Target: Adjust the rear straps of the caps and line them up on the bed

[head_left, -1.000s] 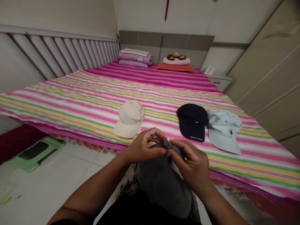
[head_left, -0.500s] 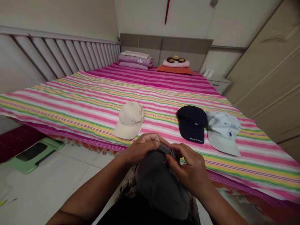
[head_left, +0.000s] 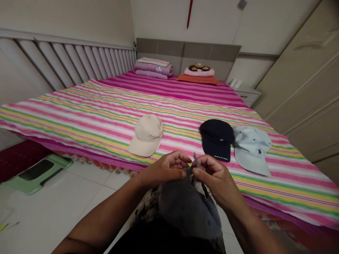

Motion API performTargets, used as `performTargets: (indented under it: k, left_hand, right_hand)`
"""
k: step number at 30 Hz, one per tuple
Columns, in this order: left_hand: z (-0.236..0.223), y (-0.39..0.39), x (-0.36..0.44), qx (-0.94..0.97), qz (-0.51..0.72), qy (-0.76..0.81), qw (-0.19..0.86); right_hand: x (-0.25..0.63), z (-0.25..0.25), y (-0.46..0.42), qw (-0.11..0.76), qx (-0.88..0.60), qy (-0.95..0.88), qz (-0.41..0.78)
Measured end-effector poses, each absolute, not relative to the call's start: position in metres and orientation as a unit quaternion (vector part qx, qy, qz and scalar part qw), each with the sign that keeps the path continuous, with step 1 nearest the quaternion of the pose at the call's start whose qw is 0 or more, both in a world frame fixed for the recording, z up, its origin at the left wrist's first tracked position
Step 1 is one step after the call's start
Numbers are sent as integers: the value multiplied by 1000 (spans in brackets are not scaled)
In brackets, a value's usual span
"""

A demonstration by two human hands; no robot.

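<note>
A dark grey cap (head_left: 185, 208) hangs over my lap, its back opening and strap facing up. My left hand (head_left: 169, 167) pinches the cap's edge beside the strap. In my right hand (head_left: 213, 174), thumb and fingers grip the grey strap (head_left: 196, 160), whose loose end points upward. The fingertips of both hands nearly meet there, hiding the fastening. Beyond my hands on the bed lie a beige cap (head_left: 148, 134), a navy cap (head_left: 217, 139) and a pale blue tie-dye cap (head_left: 253, 150). The navy and pale blue caps touch.
A striped sheet (head_left: 87, 116) covers the bed. Folded purple bedding (head_left: 152, 68) and an orange pillow (head_left: 197, 79) are by the headboard (head_left: 169, 47). A green stool (head_left: 47, 173) stands on the tiled floor at left; a nightstand (head_left: 247, 95) is at back right.
The strap's end now stands up between my hands, where it lay flat across the opening before. My right hand has risen slightly, and the cap has shifted a little right.
</note>
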State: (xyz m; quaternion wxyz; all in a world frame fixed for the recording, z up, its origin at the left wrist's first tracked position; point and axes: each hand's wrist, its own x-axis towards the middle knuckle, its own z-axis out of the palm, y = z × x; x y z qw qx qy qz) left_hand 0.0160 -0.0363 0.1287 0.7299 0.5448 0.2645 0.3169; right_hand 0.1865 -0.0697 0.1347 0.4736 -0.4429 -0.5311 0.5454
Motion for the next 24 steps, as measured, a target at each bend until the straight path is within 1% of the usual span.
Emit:
performTargets:
  k: [4, 12, 20, 24]
  left_hand:
    - [126, -36, 23, 542, 292, 335, 713]
    - [122, -36, 27, 484, 275, 317, 768]
    - [121, -36, 28, 494, 253, 327, 765]
    - [117, -35, 28, 470, 255, 310, 786]
  right_hand:
    - [190, 131, -68, 519, -431, -473, 568]
    - [187, 130, -68, 546, -398, -428, 600]
    - [188, 130, -73, 587, -370, -460, 554]
    - [193, 129, -73, 566, -384, -467, 561]
